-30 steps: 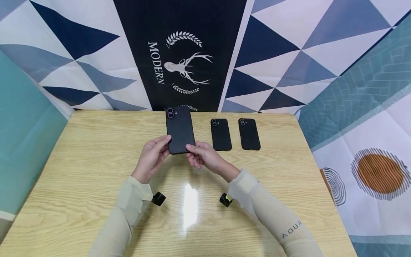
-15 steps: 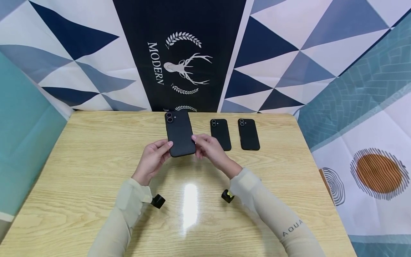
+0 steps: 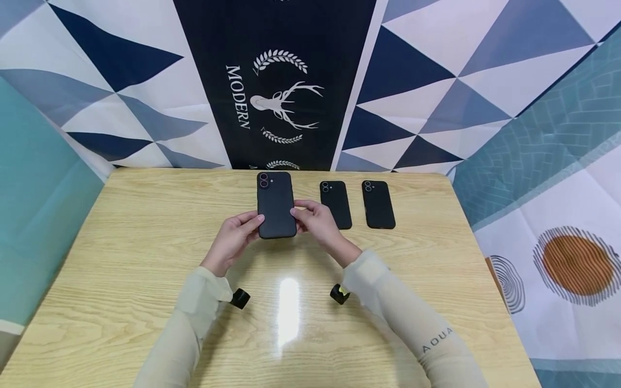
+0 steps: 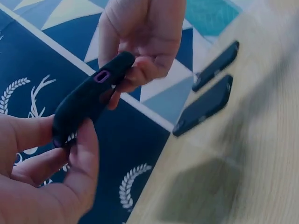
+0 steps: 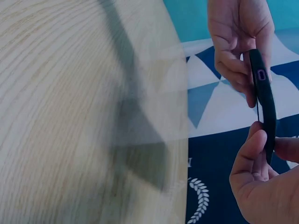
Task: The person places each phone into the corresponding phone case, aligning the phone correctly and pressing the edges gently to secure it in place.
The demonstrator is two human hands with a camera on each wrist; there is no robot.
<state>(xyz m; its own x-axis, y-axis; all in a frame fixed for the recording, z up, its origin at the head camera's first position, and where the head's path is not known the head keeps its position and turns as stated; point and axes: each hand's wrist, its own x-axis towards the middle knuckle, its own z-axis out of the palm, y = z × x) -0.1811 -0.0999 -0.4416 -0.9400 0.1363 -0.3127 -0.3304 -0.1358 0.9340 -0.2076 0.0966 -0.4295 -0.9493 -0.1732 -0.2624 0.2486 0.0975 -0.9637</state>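
Observation:
A phone in a matte black case (image 3: 276,200) is held above the far part of the table, its twin-lens back towards the head camera. The left hand (image 3: 233,237) pinches its lower left edge, thumb on the back. On the opposite edge, the right hand (image 3: 321,226) grips it between thumb and fingers. The left wrist view shows the cased phone (image 4: 81,102) edge-on, with a purple-rimmed port opening in its end. In the right wrist view a bright strip shows along one face of the cased phone (image 5: 264,98).
Two similar black phones or cases, a nearer one (image 3: 336,205) and a farther-right one (image 3: 379,205), lie camera side up on the wooden table (image 3: 145,242). A patterned cloth backdrop (image 3: 286,32) rises behind the table's far edge. Black wrist cameras (image 3: 240,298) hang under both sleeves.
The phone has come slightly down and turned straighter. The right hand has shifted from its lower corner up along the right edge. The left hand keeps its pinch.

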